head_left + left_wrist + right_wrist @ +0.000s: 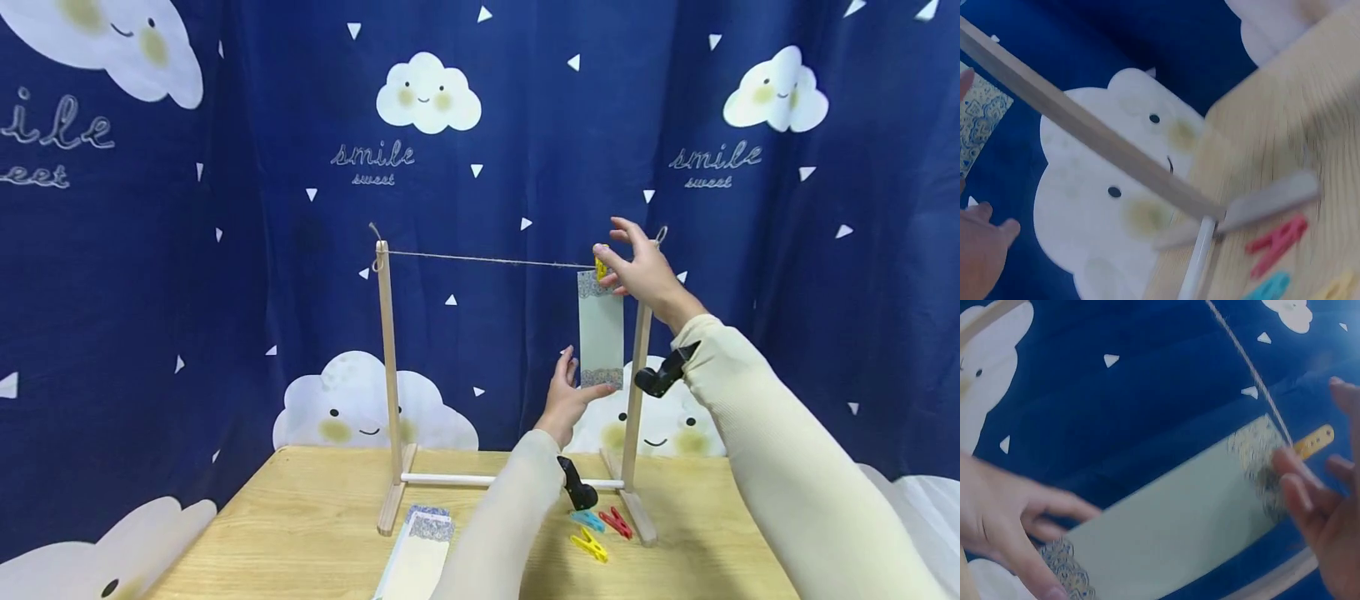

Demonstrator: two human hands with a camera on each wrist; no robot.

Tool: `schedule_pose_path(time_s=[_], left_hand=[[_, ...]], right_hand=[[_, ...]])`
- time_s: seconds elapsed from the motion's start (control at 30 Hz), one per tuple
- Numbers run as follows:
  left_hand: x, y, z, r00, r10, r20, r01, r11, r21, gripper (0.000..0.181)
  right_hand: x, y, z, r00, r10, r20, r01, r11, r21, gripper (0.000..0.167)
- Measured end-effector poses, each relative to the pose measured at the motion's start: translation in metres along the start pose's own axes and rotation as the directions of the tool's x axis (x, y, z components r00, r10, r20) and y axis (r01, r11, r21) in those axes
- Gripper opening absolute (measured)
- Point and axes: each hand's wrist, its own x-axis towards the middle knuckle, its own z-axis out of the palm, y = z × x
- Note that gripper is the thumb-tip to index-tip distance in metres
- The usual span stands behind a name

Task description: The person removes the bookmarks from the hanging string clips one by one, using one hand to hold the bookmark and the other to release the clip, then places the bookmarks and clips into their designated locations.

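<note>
A pale green paper card (pixel 601 333) with patterned bands at both ends hangs from a string (pixel 487 260). A yellow clothespin (pixel 601 265) clips its top edge to the string. At the clothespin, my right hand (pixel 643 271) has its fingers spread and loosely bent around it, not visibly squeezing. Down at the card's lower end is my left hand (pixel 566 400), thumb stretched across the bottom band and the other fingers apart. In the right wrist view, the left hand (pixel 1013 519) lies beside the card's patterned corner; whether it touches is unclear.
The string is tied between two wooden posts (pixel 388 358) joined by a white bar (pixel 450 479). Yellow (pixel 589 545), red (pixel 616 522) and blue clothespins (pixel 587 521) lie by the right foot. More cards (pixel 420 550) are stacked on the wooden table (pixel 300 517), partly behind the left sleeve.
</note>
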Motion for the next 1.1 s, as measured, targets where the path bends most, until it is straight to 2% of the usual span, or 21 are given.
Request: schedule_pose_path(time_s=[0.1,0.17,0.3,0.43,0.57,0.67,0.83,0.97,1.1], left_hand=[[0.0,-0.005,0.005,0.999,0.033,-0.001,-0.033,0.993,-0.111,0.08],[0.001,-0.008,0.008,0.999,0.049,0.002,-0.047,0.981,-0.186,0.063],[-0.001,-0.01,0.012,0.999,0.033,0.016,-0.027,0.957,-0.289,0.033],[-0.002,-0.012,0.011,1.0,0.014,0.019,-0.007,0.939,-0.343,0.024],[-0.002,-0.013,0.005,1.0,0.012,0.01,-0.008,0.939,-0.344,0.023],[-0.003,-0.009,-0.001,0.999,-0.003,0.036,0.014,0.946,-0.323,0.023],[-0.003,0.001,-0.012,0.997,-0.017,0.08,0.037,0.964,-0.264,0.025],[-0.002,0.004,-0.016,0.994,-0.031,0.106,0.057,0.966,-0.254,0.026],[-0.005,0.003,-0.014,0.99,-0.052,0.128,0.084,0.962,-0.261,0.027]], right_hand=[[0.002,-0.005,0.005,0.996,0.048,0.079,-0.05,0.999,0.019,0.079],[0.003,-0.008,0.007,0.993,0.063,0.097,-0.068,0.997,0.045,0.077],[0.006,-0.01,0.011,0.991,0.082,0.102,-0.094,0.989,0.119,0.066],[0.007,-0.009,0.011,0.984,0.118,0.137,-0.138,0.978,0.154,0.057],[0.006,-0.007,0.006,0.977,0.139,0.159,-0.165,0.972,0.167,0.055],[0.006,-0.005,0.002,0.974,0.154,0.167,-0.18,0.973,0.148,0.053],[0.005,-0.009,-0.004,0.978,0.123,0.167,-0.123,0.992,-0.007,0.045],[0.003,-0.012,-0.005,0.99,0.076,0.12,-0.066,0.995,-0.079,0.038],[0.002,-0.007,-0.001,0.997,0.056,0.051,-0.054,0.998,-0.035,0.029]])
